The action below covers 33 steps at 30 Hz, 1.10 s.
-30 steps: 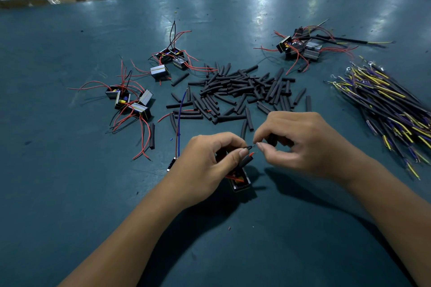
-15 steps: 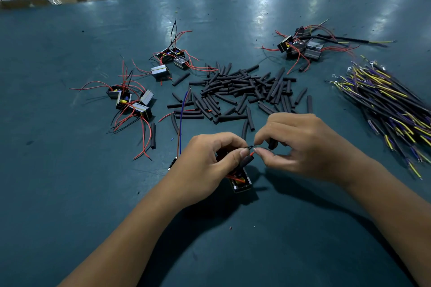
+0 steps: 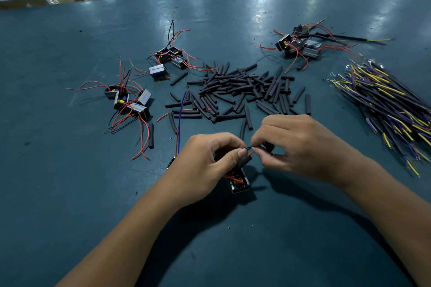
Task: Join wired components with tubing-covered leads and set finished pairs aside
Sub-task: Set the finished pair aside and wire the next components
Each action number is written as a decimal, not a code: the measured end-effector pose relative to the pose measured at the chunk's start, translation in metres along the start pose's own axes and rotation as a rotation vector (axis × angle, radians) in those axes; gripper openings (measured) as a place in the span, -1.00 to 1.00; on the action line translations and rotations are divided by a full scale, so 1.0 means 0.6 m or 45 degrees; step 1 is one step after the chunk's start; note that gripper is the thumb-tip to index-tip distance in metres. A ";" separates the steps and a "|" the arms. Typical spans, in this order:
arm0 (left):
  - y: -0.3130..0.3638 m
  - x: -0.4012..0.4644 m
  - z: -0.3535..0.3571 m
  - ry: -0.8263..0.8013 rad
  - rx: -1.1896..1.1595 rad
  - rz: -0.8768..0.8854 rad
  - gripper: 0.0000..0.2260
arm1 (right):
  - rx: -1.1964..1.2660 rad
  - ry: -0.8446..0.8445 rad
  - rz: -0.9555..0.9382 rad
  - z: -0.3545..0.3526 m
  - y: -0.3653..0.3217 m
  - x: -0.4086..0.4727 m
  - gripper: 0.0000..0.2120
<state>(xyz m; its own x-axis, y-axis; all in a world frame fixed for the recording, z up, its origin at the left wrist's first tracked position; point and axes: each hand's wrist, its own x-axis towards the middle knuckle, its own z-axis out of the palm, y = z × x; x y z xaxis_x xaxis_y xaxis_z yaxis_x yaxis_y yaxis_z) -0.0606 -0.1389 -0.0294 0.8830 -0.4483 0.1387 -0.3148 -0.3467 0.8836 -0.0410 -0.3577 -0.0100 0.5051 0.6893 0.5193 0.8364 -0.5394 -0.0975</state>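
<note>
Joining is only begun: wire ends [image 3: 249,148] are pinched between left hand [image 3: 205,161] and right hand [image 3: 300,147], perhaps being twisted, while many components [image 3: 127,100] and tubing pieces [image 3: 240,87] are left unjoined.

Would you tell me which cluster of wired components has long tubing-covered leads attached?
The far-right cluster: black sleeved leads run rightward from it. The two left clusters show only bare wires.
</note>
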 end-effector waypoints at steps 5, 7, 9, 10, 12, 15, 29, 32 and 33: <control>0.002 -0.001 0.001 -0.002 0.009 -0.002 -0.91 | 0.115 -0.056 0.065 -0.002 0.007 -0.004 -0.96; 0.003 -0.001 0.001 0.006 0.002 -0.007 -0.91 | 0.125 -0.058 0.072 0.000 0.007 -0.005 -0.96; 0.004 -0.002 0.002 0.013 0.007 0.001 -0.91 | 0.138 -0.064 0.081 0.001 0.006 -0.006 -0.97; 0.004 -0.002 0.002 0.016 0.007 0.005 -0.91 | 0.148 -0.069 0.087 0.001 0.006 -0.006 -0.97; 0.004 -0.002 0.002 0.020 0.004 0.005 -0.92 | 0.170 -0.079 0.101 0.000 0.004 -0.005 -0.98; 0.002 -0.001 0.003 0.037 0.043 0.033 -0.91 | 0.228 -0.074 0.142 -0.001 0.001 -0.005 -0.99; -0.002 -0.002 0.004 0.171 0.621 0.237 -0.96 | 0.766 -0.137 0.711 0.006 -0.011 0.005 -0.90; -0.002 -0.001 0.006 0.181 0.686 0.263 -0.95 | 1.071 -0.177 1.015 0.010 -0.012 0.007 -0.92; -0.001 0.000 0.006 0.180 0.699 0.272 -0.95 | 1.212 -0.205 1.132 0.010 -0.013 0.007 -0.92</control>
<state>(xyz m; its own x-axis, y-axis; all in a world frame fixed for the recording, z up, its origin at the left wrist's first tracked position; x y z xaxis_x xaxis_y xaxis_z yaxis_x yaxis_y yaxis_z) -0.0617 -0.1418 -0.0320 0.8063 -0.4539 0.3792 -0.5906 -0.6526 0.4747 -0.0442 -0.3480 -0.0120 0.9223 0.3630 -0.1326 -0.0048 -0.3321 -0.9432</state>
